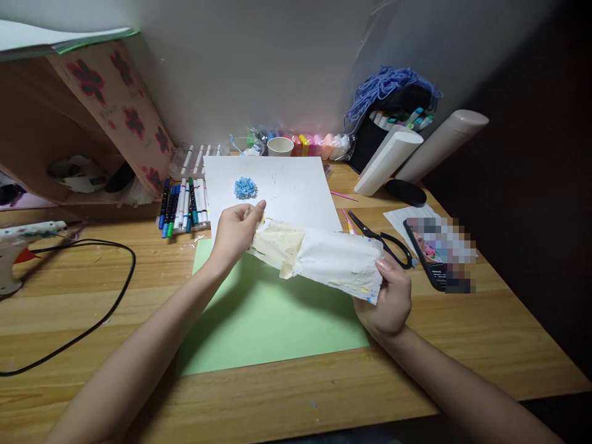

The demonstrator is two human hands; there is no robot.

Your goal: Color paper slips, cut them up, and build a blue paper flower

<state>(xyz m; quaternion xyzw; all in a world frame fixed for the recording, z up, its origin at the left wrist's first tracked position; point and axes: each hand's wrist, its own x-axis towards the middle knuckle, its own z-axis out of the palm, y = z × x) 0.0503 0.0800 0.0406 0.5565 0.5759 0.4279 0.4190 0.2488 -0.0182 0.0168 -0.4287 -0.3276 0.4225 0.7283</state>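
Observation:
Between my two hands stretches a rough, pale strip of paper, yellowish at the left part and white at the right, with torn-looking edges and small colour specks. My left hand pinches its left end between thumb and fingers. Its right end is gripped by my right hand, thumb on top. The strip hangs tilted above a green sheet on the desk. Behind it lies a white sheet, bearing a small heap of blue shreds.
Black-handled scissors and a phone lie to the right. Markers are grouped at the left, near a glue gun with a looping black cable. A paper cup and white rolls stand at the back.

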